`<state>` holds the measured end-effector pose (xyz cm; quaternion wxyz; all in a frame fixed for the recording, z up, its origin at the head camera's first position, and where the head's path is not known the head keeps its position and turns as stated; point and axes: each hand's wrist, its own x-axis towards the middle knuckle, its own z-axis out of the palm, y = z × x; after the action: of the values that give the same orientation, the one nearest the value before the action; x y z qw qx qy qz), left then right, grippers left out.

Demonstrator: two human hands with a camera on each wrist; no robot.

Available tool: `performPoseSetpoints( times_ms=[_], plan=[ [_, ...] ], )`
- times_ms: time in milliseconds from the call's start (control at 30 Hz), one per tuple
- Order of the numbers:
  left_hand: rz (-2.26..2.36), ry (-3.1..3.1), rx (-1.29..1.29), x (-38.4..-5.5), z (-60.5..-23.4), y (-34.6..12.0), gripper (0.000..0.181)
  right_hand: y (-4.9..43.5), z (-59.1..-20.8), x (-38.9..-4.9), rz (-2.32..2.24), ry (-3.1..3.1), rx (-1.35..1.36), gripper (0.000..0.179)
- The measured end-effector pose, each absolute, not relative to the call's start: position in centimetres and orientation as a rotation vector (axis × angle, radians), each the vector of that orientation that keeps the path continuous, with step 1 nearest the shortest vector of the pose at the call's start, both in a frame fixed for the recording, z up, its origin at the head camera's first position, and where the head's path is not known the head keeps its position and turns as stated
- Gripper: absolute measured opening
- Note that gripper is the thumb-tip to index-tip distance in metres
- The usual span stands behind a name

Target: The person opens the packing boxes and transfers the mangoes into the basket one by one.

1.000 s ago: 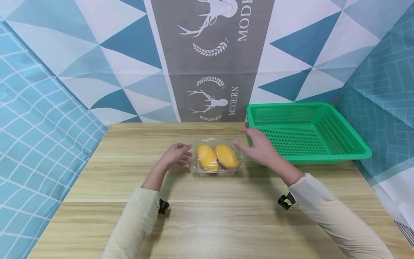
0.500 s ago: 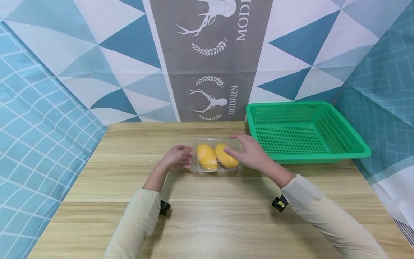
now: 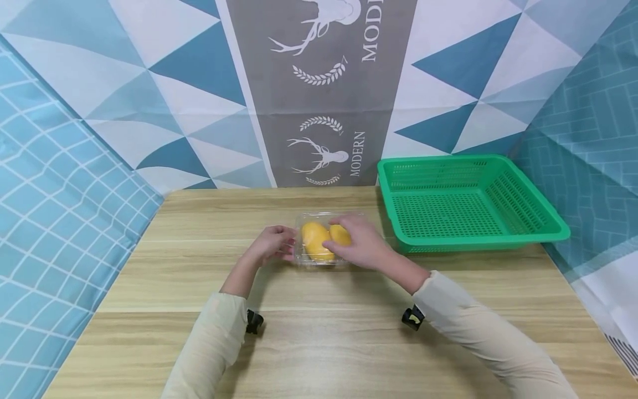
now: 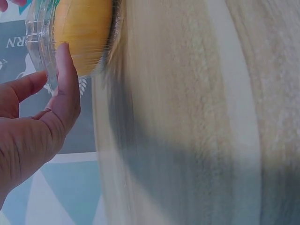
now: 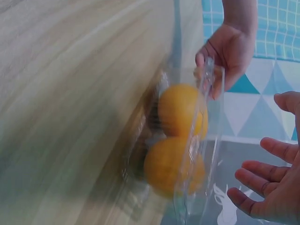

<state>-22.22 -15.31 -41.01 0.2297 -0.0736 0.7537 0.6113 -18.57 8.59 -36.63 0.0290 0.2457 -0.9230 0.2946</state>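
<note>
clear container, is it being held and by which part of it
Yes: the left grip pinches the clear container by its rim, at the end nearest that grip. The right grip holds nothing.

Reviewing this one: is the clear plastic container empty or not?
Not empty: two yellow mangoes show inside the clear plastic container in the head view.

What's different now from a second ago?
The person's right grip has moved leftward, from the right end of the clear container to above it, now hiding part of the right-hand yellow fruit. Its fingers are spread, holding nothing. The left grip stays at the container's left end; the container, both fruits and the green basket look unmoved.
</note>
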Motion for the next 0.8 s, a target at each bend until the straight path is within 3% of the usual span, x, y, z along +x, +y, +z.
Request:
performPoseSetpoints(
  times_ms=[800],
  plan=[
    [1.664,2.056,-0.201,-22.4,-41.2,-15.4,0.038,5.8,-37.9,-18.1,0.729,-2.856,0.881,0.050]
  ],
)
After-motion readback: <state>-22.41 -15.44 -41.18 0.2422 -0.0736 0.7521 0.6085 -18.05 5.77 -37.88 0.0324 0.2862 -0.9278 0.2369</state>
